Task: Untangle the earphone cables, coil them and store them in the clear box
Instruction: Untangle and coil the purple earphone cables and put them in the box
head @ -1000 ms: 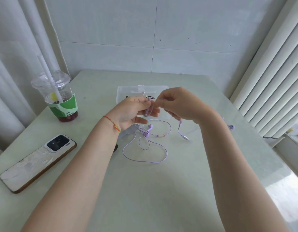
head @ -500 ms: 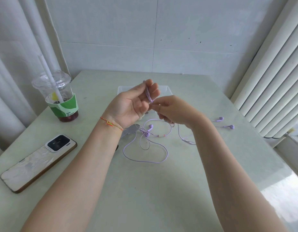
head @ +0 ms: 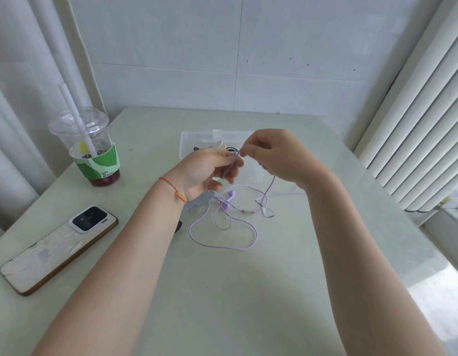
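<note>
Up close, from the head view: left hand (head: 209, 170) raised above the desk (head: 248, 291), fingers (head: 231, 163) curled round a short bundle of purple earphone cable (head: 222, 242), palm turned toward the right hand. Right hand (head: 276, 155) just beside it, thumb and forefinger pinching the same cable at the bundle's top end, the other fingers folded in. One strand dropping from under the right hand to the desk, ending near a pale plug. Below both sets of fingers, loose loops of the cable spread flat on the desk, with a purple earbud (head: 230, 196) lying among them, almost straight under the left fingers. Behind the fingers, partly hidden by both hands, the clear box (head: 197, 140), open on top, something dark and something white inside, too covered to name. Well off to the left of the left fingers, a plastic cup (head: 94, 150) with a green sleeve, domed lid and white straw, a dark red drink at its bottom. Nearer the camera on that same side, beside the left forearm, a phone (head: 58, 250) lying face down. Red string bracelet (head: 173, 190) on the left wrist.
</note>
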Demonstrator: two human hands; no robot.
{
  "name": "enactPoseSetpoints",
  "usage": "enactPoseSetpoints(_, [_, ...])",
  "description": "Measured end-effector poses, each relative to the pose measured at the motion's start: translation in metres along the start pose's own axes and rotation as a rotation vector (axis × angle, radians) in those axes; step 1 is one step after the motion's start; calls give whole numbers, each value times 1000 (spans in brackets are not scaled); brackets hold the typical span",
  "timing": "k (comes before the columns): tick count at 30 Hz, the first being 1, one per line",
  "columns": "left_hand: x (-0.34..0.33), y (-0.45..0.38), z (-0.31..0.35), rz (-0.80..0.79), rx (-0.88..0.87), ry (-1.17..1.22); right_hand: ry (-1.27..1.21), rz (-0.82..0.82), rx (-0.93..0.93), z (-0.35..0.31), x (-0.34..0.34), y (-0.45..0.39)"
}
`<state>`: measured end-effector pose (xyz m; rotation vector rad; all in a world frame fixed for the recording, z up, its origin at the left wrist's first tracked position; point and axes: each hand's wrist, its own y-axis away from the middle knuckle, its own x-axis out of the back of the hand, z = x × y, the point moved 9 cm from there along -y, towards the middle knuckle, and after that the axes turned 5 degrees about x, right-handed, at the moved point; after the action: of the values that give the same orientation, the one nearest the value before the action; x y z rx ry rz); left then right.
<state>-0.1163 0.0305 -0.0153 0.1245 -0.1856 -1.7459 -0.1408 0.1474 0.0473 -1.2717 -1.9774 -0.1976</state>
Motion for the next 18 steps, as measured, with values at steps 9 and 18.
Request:
enactPoseSetpoints(9, [-24,9,14,-295,5,500,-92,23,-67,16,-9,-3])
enactPoseSetpoints(18, [10,2,16,6,-153,617,24,-289,-92,5,-40,10])
